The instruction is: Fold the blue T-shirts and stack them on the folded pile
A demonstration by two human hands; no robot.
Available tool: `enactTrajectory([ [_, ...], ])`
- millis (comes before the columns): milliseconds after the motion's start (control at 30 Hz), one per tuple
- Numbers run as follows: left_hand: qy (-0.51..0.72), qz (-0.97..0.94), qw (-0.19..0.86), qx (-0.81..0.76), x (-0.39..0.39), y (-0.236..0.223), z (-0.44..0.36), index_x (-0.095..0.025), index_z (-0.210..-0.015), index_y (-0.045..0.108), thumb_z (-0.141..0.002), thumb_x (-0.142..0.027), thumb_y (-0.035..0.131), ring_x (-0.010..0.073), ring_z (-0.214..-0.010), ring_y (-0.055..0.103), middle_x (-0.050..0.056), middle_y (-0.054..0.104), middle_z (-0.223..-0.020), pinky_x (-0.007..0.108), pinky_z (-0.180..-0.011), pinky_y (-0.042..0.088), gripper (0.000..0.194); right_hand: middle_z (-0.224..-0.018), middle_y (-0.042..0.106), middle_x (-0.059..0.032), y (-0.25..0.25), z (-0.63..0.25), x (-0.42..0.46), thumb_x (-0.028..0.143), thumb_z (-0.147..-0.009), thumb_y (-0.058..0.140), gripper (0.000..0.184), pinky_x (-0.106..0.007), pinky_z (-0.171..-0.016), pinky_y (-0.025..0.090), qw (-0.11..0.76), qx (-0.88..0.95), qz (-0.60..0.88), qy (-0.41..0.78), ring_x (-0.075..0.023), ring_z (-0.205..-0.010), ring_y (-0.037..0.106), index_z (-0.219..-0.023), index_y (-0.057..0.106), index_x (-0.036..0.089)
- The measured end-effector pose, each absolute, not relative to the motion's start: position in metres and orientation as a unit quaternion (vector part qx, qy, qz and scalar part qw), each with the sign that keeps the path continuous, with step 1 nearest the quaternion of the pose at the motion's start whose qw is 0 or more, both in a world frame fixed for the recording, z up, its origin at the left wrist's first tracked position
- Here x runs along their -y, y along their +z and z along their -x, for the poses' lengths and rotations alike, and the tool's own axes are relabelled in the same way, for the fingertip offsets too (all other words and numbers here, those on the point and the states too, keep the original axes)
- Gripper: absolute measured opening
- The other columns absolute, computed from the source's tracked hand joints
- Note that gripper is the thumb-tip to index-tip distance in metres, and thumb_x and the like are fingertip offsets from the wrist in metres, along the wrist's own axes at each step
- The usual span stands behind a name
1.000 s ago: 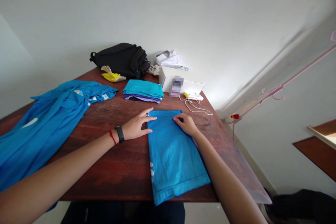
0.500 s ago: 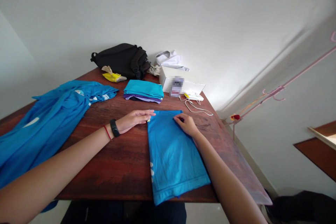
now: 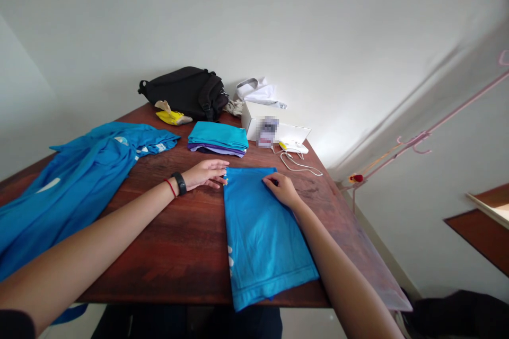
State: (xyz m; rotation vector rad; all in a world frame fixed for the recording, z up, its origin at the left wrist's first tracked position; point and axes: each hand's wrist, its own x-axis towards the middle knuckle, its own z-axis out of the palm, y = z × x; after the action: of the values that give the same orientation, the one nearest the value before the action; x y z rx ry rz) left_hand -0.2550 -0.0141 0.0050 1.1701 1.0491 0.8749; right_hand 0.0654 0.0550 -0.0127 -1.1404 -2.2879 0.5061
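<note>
A blue garment (image 3: 260, 233), folded into a long strip, lies on the dark wooden table (image 3: 178, 243) and hangs a little over its near edge. My left hand (image 3: 207, 174), with a black band and a red cord at the wrist, pinches the strip's far left corner with curled fingers. My right hand (image 3: 280, 189) lies on the strip's far right part, its fingertips pinching the cloth near the top edge.
Loose blue clothes (image 3: 75, 180) are spread over the left of the table. A folded stack of blue and purple cloth (image 3: 218, 139) sits behind the strip. Further back are a black bag (image 3: 185, 92), a yellow packet (image 3: 170, 115), a white box (image 3: 274, 126) and a white cable (image 3: 298, 161).
My left hand has slid along the strip's left edge to its far corner and its fingers have curled in. My right hand has stayed put.
</note>
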Motion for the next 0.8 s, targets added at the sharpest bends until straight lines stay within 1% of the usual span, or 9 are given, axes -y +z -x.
enactTrajectory([
  [200,0.358,-0.607,0.520,-0.482,0.013,0.002,0.248,-0.017,-0.129,0.061,-0.078,-0.046,0.075,0.0243,-0.090,0.071,0.013,0.067,-0.118,0.028,-0.059,0.059,0.060,-0.094,0.075,-0.0038,-0.014,-0.065,-0.055,0.038,-0.093,0.058,0.022,-0.032,-0.075,0.049,0.263,0.846,0.425,0.186,-0.0222,-0.083,0.067,-0.091,0.074,0.023],
  [367,0.326,-0.616,0.516,-0.498,0.012,0.002,0.248,-0.014,-0.139,0.056,-0.083,-0.048,0.069,0.0187,-0.077,0.068,0.010,0.071,-0.097,0.026,-0.056,0.056,0.067,-0.093,0.075,-0.0036,-0.013,-0.064,-0.054,0.038,-0.093,0.058,0.022,-0.032,-0.074,0.048,0.261,0.847,0.426,0.183,-0.0219,-0.083,0.067,-0.092,0.074,0.023],
  [433,0.324,-0.620,0.507,-0.504,0.011,0.000,0.248,-0.013,-0.140,0.055,-0.085,-0.047,0.067,0.0163,-0.073,0.066,0.010,0.071,-0.094,0.024,-0.054,0.055,0.066,-0.093,0.075,-0.0037,-0.012,-0.064,-0.054,0.039,-0.093,0.058,0.023,-0.032,-0.074,0.048,0.261,0.847,0.426,0.182,-0.0219,-0.083,0.067,-0.092,0.075,0.023],
  [500,0.334,-0.621,0.495,-0.507,0.010,-0.003,0.246,-0.012,-0.141,0.053,-0.085,-0.046,0.067,0.0157,-0.072,0.066,0.012,0.070,-0.101,0.022,-0.051,0.054,0.066,-0.094,0.076,-0.0039,-0.012,-0.064,-0.053,0.039,-0.093,0.057,0.023,-0.032,-0.074,0.048,0.259,0.847,0.427,0.182,-0.0219,-0.083,0.067,-0.093,0.075,0.023],
  [533,0.345,-0.624,0.487,-0.505,0.010,-0.004,0.245,-0.013,-0.142,0.053,-0.085,-0.045,0.067,0.0157,-0.073,0.067,0.014,0.068,-0.110,0.021,-0.049,0.053,0.067,-0.094,0.076,-0.0040,-0.012,-0.064,-0.053,0.039,-0.093,0.057,0.023,-0.032,-0.074,0.048,0.258,0.847,0.427,0.182,-0.0219,-0.083,0.067,-0.093,0.075,0.023],
  [600,0.365,-0.639,0.466,-0.491,0.011,-0.006,0.242,-0.016,-0.141,0.054,-0.082,-0.043,0.070,0.0153,-0.075,0.068,0.018,0.057,-0.135,0.020,-0.045,0.052,0.066,-0.094,0.076,-0.0039,-0.012,-0.063,-0.053,0.038,-0.093,0.058,0.023,-0.032,-0.075,0.049,0.257,0.847,0.428,0.182,-0.0216,-0.083,0.067,-0.093,0.075,0.024],
  [667,0.373,-0.656,0.444,-0.482,0.011,-0.007,0.240,-0.017,-0.138,0.056,-0.081,-0.041,0.070,0.0144,-0.074,0.069,0.018,0.044,-0.149,0.020,-0.041,0.050,0.063,-0.094,0.075,-0.0038,-0.012,-0.063,-0.053,0.038,-0.093,0.058,0.022,-0.031,-0.075,0.049,0.257,0.847,0.429,0.180,-0.0214,-0.083,0.067,-0.093,0.075,0.024],
  [733,0.365,-0.659,0.441,-0.488,0.012,-0.006,0.239,-0.016,-0.137,0.057,-0.083,-0.041,0.068,0.0151,-0.073,0.068,0.018,0.051,-0.142,0.020,-0.040,0.050,0.061,-0.093,0.075,-0.0038,-0.012,-0.063,-0.053,0.038,-0.093,0.058,0.022,-0.031,-0.075,0.049,0.257,0.848,0.429,0.178,-0.0213,-0.083,0.067,-0.093,0.075,0.024],
  [800,0.354,-0.650,0.450,-0.499,0.012,-0.005,0.239,-0.014,-0.137,0.055,-0.084,-0.042,0.065,0.0173,-0.074,0.068,0.016,0.065,-0.119,0.021,-0.042,0.050,0.061,-0.094,0.075,-0.0038,-0.013,-0.063,-0.053,0.038,-0.093,0.058,0.022,-0.031,-0.075,0.049,0.255,0.849,0.428,0.176,-0.0213,-0.083,0.067,-0.093,0.075,0.024],
])
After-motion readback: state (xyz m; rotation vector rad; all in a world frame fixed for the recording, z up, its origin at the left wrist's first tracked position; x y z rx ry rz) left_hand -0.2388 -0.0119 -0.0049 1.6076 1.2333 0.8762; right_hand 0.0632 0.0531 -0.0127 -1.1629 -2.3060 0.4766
